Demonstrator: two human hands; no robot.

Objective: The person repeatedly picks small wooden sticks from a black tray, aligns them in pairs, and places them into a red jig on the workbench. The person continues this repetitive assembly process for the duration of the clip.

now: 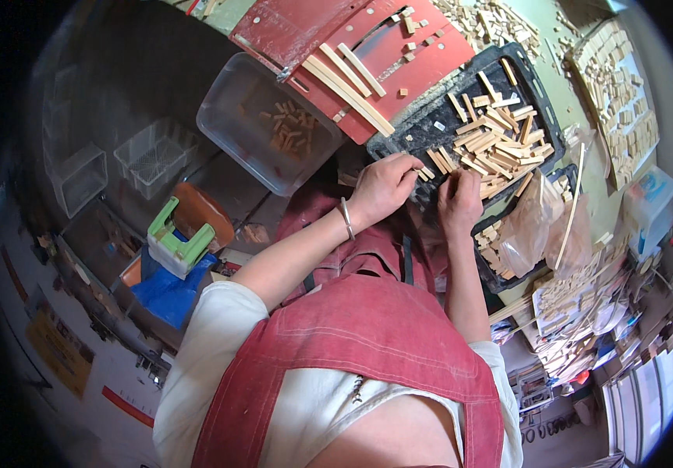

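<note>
Your left hand's [385, 187] thumb and forefinger are drawn close together over the near edge of the black tray [418, 129], right beside a few short sticks [425, 173]; whether they are clamped on one, I can't tell. Your right hand [459, 204] is at that same near edge, just right of your left, its fingers curled in; what they grip, if anything, is hidden. Ahead of your hands, the pile of wooden sticks [500, 144] lies loose and crisscrossed, mostly in the tray's right half. Near the tray's right corner on your side, a clear plastic bag [535, 222] partly covers more wooden pieces [492, 248]. Beyond the tray to its left is a red panel [289, 27] bearing long wooden strips [348, 95]. Left of the tray, a translucent bin [223, 109] holds small pieces [293, 126]; well to its right, a board carries many little blocks [613, 86].
</note>
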